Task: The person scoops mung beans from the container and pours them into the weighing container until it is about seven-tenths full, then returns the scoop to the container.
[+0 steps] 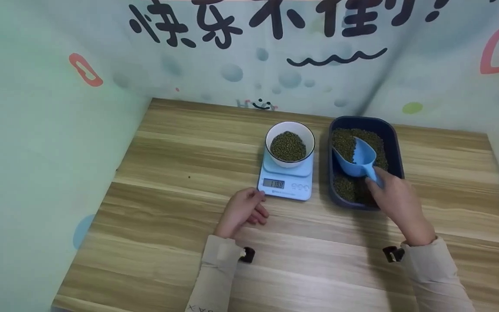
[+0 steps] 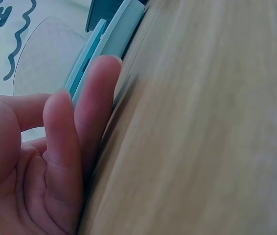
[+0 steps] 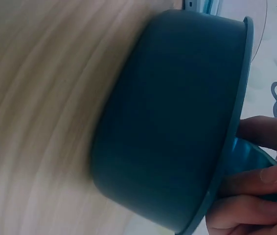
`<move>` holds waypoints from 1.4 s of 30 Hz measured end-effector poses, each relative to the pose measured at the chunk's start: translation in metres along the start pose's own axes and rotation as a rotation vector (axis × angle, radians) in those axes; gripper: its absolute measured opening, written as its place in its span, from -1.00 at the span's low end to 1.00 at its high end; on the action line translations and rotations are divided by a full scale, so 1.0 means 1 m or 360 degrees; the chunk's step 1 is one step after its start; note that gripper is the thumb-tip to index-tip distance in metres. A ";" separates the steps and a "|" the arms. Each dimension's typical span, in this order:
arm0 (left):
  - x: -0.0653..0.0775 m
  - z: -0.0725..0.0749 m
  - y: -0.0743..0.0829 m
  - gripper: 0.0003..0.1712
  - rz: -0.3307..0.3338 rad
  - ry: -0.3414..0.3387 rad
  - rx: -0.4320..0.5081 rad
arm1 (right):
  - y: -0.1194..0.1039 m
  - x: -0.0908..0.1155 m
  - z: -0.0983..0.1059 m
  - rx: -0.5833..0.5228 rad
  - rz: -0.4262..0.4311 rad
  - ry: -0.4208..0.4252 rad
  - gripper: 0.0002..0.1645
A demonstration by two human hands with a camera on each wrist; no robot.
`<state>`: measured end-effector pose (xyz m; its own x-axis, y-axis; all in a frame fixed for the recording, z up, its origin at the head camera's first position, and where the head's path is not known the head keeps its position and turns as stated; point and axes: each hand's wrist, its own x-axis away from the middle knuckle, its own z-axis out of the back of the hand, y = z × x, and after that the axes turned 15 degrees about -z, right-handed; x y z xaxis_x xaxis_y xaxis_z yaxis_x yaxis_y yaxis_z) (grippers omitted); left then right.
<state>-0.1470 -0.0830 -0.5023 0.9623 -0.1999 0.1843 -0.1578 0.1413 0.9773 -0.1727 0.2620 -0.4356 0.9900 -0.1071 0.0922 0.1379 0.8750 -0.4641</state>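
Note:
My right hand (image 1: pixel 399 203) grips the handle of a light-blue scoop (image 1: pixel 365 152). The scoop's bowl holds small green-brown beans and lies over the dark blue tub (image 1: pixel 399 151), which has more of the same beans (image 1: pixel 344 186) in it. In the right wrist view, curled fingers (image 3: pixel 248 213) show at the tub's rim. My left hand (image 1: pixel 243 210) rests loosely curled on the table, its fingertips right at the front left corner of a light-blue kitchen scale (image 1: pixel 286 190). On the scale stands a white bowl (image 1: pixel 271 143) with a mound of beans (image 1: pixel 288 146).
The tub stands just right of the scale on a wood-grain table (image 1: pixel 167 216). Behind them hangs a printed backdrop (image 1: pixel 215 69) with dark characters, and a pale green wall (image 1: pixel 24 130) borders the left side. Digits show on the scale's display (image 1: pixel 274 183).

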 end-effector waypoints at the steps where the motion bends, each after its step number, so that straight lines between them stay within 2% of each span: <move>1: 0.000 0.000 0.000 -0.63 0.0004 -0.0001 0.0002 | 0.000 0.000 -0.001 -0.0003 -0.0007 0.0012 -0.71; 6: -0.001 -0.001 0.001 -0.64 0.0034 0.0006 0.0000 | -0.002 -0.004 -0.004 -0.0045 -0.0035 0.0072 -0.68; 10: -0.001 -0.001 0.002 -0.64 0.0039 0.0008 -0.0012 | -0.003 -0.005 -0.007 -0.0108 -0.0097 0.0071 -0.61; 15: 0.000 0.000 0.002 -0.63 0.0003 -0.0010 -0.0021 | -0.003 -0.006 -0.010 -0.0223 -0.0190 0.0071 -0.58; 19: 0.000 0.000 0.002 -0.60 -0.0040 -0.0002 0.0005 | -0.005 -0.008 -0.016 -0.0284 -0.0222 0.0135 -0.61; 27: 0.001 -0.001 0.003 -0.63 -0.0027 0.0007 0.0033 | -0.007 -0.008 -0.026 -0.0200 -0.0252 0.0276 -0.54; 34: 0.003 0.000 0.001 -0.61 -0.0018 0.0028 0.0016 | -0.006 -0.005 -0.034 -0.0096 -0.0197 0.0305 -0.47; 37: 0.002 0.000 0.001 -0.59 -0.0013 0.0038 0.0004 | -0.006 -0.005 -0.035 -0.0079 -0.0182 0.0326 -0.51; 42: 0.000 -0.002 0.000 -0.59 -0.0002 0.0047 0.0000 | -0.004 -0.005 -0.035 -0.0100 -0.0174 0.0369 -0.74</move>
<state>-0.1462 -0.0814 -0.5023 0.9687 -0.1711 0.1801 -0.1568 0.1413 0.9775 -0.1770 0.2420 -0.4654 0.9488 -0.3110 -0.0562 0.2388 0.8220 -0.5169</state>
